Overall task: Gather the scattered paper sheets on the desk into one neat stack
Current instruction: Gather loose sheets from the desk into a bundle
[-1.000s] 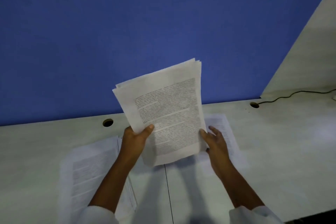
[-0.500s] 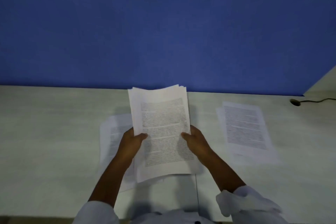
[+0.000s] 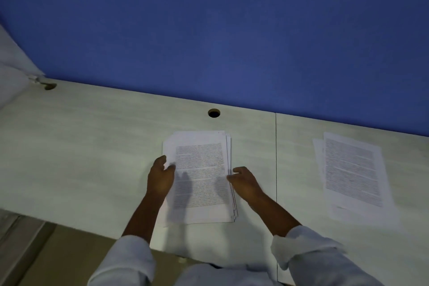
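While main paper stack lies flat on worktop, left hand touches its left edge, right hand its right edge, both loosely curled, gripping nothing; second sheet pile well apart rightward; print unreadable.

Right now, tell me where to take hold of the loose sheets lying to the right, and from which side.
Take the loose sheets by their left long edge, coming in from the left with the right hand. They lie flat on the desk, and under-sheets fan out there, so a grip can probably slide under the whole lot.
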Demonstrator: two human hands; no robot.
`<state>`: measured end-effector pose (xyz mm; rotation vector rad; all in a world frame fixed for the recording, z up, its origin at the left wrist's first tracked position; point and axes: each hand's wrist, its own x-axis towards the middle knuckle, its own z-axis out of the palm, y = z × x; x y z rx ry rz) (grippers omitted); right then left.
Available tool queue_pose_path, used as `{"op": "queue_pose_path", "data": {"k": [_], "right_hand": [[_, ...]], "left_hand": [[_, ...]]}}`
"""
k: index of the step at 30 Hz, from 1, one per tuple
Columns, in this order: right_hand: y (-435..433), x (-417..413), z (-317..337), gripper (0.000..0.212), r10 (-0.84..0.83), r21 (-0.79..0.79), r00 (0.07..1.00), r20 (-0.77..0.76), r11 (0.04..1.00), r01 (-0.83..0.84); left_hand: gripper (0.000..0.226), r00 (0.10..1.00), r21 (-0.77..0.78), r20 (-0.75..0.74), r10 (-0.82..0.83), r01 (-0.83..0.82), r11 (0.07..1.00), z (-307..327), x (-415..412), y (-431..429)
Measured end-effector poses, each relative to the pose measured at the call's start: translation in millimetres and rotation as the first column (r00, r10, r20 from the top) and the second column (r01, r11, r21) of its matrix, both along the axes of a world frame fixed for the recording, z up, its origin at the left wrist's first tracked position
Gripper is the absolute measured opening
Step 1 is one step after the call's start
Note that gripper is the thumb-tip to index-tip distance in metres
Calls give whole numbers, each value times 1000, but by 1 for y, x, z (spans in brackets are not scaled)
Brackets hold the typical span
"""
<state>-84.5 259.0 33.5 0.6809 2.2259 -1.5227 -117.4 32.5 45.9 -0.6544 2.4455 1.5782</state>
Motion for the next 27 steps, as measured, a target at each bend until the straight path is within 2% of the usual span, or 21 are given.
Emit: {"op": "queue_pose_path", "data": {"k": [4,7,10,13,20,23,27], "right_hand": [[38,28,-22,41,-135,-2,991,22,991,135],[75,56,-32,33,-290,-30,957,24,956,291],[116,83,-33,22,-409,11,912,6,912,409],[161,104,-35,15,-459,66,888,-32,886,460],[262,122,-25,20,-469,240,869,-155,836,494],[306,122,-30,35,-458,357,868,-192,791,496],[349,118,-35,75,-477,514,875,-78,733,446]], "left_hand": [[41,998,-37,-35,-46,44,998,-6,6,22],[37,992,-27,-28,-121,120,992,-12,10,55],[36,980,-10,-7,-198,198,980,-15,14,97],[38,953,-36,6,-303,304,952,-17,17,144],[37,898,9,60,-435,435,900,-28,43,228],[33,890,20,88,-448,448,894,-39,55,247],[28,871,-3,127,-475,479,878,-44,74,268]]}}
